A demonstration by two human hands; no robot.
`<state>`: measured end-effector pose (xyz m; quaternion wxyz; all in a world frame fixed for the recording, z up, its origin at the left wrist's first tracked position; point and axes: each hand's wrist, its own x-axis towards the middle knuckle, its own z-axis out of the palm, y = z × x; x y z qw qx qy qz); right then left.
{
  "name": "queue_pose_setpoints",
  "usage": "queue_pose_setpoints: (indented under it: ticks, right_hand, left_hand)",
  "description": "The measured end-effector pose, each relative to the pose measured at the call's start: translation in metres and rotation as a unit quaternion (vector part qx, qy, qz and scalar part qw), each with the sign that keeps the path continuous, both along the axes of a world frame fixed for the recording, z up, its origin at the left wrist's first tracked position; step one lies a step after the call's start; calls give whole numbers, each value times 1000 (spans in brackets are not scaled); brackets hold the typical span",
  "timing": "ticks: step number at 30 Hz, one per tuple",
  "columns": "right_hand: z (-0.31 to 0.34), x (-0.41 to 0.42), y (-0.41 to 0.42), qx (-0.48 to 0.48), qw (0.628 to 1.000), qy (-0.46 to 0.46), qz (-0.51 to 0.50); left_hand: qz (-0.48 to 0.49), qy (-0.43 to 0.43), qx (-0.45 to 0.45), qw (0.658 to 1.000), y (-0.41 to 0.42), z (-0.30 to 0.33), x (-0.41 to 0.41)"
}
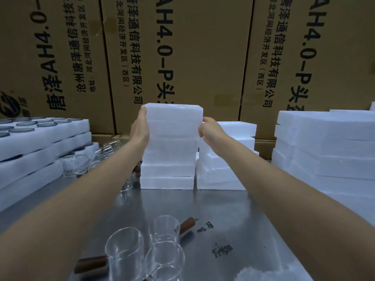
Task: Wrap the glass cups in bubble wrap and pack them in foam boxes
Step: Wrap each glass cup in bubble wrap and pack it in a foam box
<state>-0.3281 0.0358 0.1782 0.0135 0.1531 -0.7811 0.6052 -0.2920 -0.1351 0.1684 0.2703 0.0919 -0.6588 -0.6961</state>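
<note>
Three cardboard cartons [178,57] wall off the back of our steel table [213,209]. Stacks of foam boxes [328,147] line it, and we judge we are fetching one from the middle stack [168,159]. Our left hand [140,126] presses flat against the top boxes' left side; our right hand [211,128] pinches their right edge with curled fingers. Both arms reach straight forward. Next we likely lift one box clear and bring it near. The glass cups [142,250] wait unwrapped at the near edge.
</note>
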Motion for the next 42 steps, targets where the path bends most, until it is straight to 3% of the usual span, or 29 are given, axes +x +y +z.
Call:
queue_pose_setpoints:
  ticks: [5,9,15,20,25,29,37,40,42]
  right_hand:
    - [15,35,25,-28,997,70,17]
    - [11,72,67,-46,995,93,-4]
    - [-46,122,140,-80,993,67,-60]
    - [-108,150,177,-100,988,-29,-116]
    - [-149,176,189,-65,983,-110,-132]
    - [-153,188,188,-74,980,-125,-135]
    - [-157,196,201,-102,975,-138,-139]
    - [-157,202,201,-114,972,-85,-185]
    - [-155,207,203,-80,970,-2,-228]
  left_hand:
    - [18,72,-36,997,17,18,38]
    - [-41,96,-59,993,46,20,81]
    - [-147,66,-98,982,118,-19,140]
    - [-200,-49,-101,973,157,-77,156]
    - [-235,-161,-9,958,166,-123,174]
    - [-250,-181,-28,951,166,-142,186]
    - [-291,-170,-40,941,156,-145,187]
    - [-231,-96,70,966,148,-149,177]
    - [-249,-62,147,955,142,-149,176]
